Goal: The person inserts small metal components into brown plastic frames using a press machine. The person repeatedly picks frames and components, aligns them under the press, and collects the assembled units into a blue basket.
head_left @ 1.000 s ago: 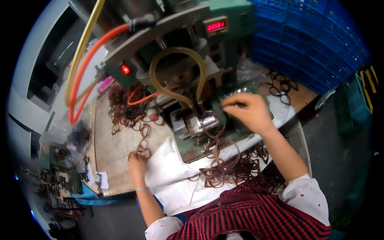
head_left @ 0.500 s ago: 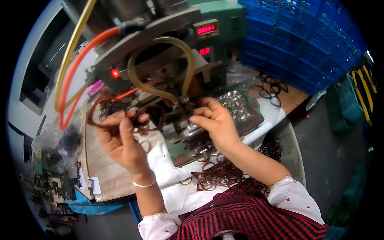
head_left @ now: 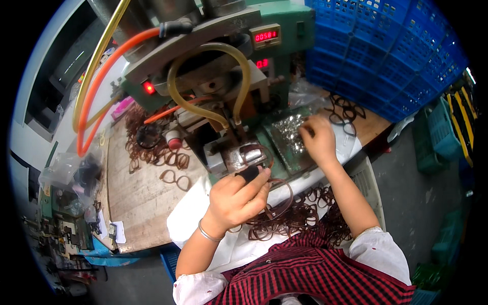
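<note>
Head view: a brown plastic spectacle frame [head_left: 272, 175] is pinched by the left hand [head_left: 236, 201] at the green press machine [head_left: 284, 35], ready for seating; right hand [head_left: 317, 140] fingers are curled over the silvery parts tray [head_left: 284, 134] beside it.

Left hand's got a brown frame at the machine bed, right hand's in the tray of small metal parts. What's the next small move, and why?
Probably pinch one piece from the tray of metal parts with the right hand and carry it to the brown eyeglass frame, which the left hand already holds at the fixture.

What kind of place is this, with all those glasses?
Probably a small workshop that makes glasses. A green machine with hoses stands on the bench, brown frames lie in heaps, and blue crates are stacked beside it.
</note>
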A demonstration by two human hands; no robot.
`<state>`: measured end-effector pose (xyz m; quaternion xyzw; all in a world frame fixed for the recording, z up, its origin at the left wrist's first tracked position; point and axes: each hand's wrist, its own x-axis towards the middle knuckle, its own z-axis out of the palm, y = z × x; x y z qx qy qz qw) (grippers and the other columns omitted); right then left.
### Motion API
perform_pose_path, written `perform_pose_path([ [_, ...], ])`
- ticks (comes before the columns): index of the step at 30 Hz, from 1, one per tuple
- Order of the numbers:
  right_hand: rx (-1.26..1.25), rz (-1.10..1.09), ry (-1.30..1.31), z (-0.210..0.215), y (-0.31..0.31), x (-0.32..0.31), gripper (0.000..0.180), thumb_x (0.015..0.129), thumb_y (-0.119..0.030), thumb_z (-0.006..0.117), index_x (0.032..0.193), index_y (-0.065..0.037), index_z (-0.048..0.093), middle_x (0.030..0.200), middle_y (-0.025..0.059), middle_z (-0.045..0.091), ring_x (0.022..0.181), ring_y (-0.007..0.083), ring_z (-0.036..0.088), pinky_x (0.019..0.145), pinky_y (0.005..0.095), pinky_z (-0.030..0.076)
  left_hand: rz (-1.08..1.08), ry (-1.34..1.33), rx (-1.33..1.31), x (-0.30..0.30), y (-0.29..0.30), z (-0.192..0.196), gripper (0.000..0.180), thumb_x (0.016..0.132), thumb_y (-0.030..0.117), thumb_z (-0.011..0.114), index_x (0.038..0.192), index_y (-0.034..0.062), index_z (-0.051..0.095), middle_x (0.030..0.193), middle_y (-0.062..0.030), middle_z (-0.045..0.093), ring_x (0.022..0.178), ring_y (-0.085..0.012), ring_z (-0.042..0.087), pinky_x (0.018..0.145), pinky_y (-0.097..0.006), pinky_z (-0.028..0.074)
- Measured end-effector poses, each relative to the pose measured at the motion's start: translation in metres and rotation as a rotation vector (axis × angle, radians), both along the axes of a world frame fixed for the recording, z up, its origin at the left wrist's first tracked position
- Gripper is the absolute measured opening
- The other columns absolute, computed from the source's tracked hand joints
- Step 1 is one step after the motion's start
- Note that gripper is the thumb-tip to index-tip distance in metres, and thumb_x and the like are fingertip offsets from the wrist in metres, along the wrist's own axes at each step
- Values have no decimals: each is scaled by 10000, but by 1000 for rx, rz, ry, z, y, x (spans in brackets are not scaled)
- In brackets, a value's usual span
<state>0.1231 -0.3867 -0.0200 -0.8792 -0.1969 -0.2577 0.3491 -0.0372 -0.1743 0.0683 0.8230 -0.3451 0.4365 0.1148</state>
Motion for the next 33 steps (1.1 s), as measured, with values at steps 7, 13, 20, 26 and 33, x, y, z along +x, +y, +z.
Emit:
perform_pose_path([
  [7,175,34,90,3,22,9,111,752,-137,728,821,-50,727,834,109,687,812,312,647,747,391,504,31,24,-79,-3,-4,-6,230,703,14,752,890,78,635,971,-80,723,699,-189,659,550,-269,498],
  [13,-193,140,-53,-11,63,31,94,754,-128,700,804,-51,717,836,105,682,832,314,648,759,421,513,116,100,-156,-27,-4,-16,208,731,-14,731,913,49,652,1053,-127,699,881,-302,687,748,-355,562],
  [20,64,117,85,5,13,-6,105,802,-126,701,853,-39,730,854,138,699,782,304,670,714,385,523,849,-27,-758,-95,102,-13,121,868,-1,637,981,22,673,1032,-150,684,968,-314,646,912,-378,488],
  [26,284,170,378,12,19,-5,142,817,-39,668,947,-19,722,907,142,709,804,273,681,756,326,521,953,561,-204,-56,180,-60,263,744,-27,639,992,55,676,1165,-162,637,1009,-361,586,910,-423,460],
  [33,301,85,387,3,-25,-30,165,826,-53,673,977,-2,716,916,117,701,845,194,659,771,280,498,852,769,-464,-59,198,-137,237,720,-57,633,948,3,619,1198,-195,608,1126,-366,572,953,-393,457],
])
